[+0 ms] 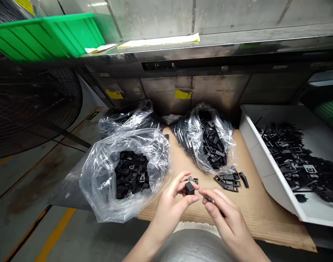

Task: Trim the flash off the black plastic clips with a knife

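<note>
My left hand [174, 201] pinches a small black plastic block [189, 187] between thumb and fingers, just above the cardboard sheet [253, 211]. My right hand [223, 213] is beside it, fingers closed round a thin dark flat piece [209, 199] whose tip points at the block. Two more small black parts [193, 179] lie on the cardboard just behind the block. A short row of flat black rectangular frames [230, 181] lies to the right of my hands.
An open clear bag of small black parts [131, 174] sits left of my hands, and another bag of black frames [210, 142] behind them. A white tray [267, 174] of black plastic sprues stands on the right. A green bin [46, 34] rests on the upper shelf; a fan guard [32, 105] stands left.
</note>
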{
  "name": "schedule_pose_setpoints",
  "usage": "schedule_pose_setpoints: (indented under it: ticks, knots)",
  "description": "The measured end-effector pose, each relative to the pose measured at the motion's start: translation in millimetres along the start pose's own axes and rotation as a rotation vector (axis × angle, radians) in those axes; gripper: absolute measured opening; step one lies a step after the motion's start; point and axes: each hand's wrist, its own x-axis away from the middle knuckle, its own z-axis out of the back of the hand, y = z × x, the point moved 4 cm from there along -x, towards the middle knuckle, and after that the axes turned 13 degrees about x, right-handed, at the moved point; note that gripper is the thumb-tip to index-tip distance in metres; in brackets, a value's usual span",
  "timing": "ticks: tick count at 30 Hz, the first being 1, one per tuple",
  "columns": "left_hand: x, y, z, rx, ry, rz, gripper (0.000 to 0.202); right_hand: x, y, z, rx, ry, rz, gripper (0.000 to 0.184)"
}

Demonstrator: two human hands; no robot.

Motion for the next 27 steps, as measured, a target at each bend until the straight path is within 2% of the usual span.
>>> schedule_pose_setpoints:
  ticks: [5,11,16,20,25,27]
  knots:
    - [3,6,6.8,-0.281,-0.004,-0.127,0.019,3,7,9,0.109,0.046,0.009,0.022]
    - [3,12,5.8,-0.389,-0.108,-0.217,0.024,-1,-1,6,0.094,0.061,0.095,0.021]
    - [5,18,1.4,-0.434,-0.178,-0.293,0.022,-8,-4,5,0.043,-0.015,0.015,0.018]
    - [4,17,0.0,-0.454,-0.192,-0.286,0.019,-10,-4,5,0.016,-0.096,-0.061,0.021]
    - [0,15,2.0,-0.495,-0.134,-0.247,0.018,-7,-6,2,-0.072,-0.262,-0.087,0.028]
    - [-1,16,1.6,-0.500,-0.115,-0.239,0.019,-7,-3,3,-0.092,-0.226,-0.126,0.025]
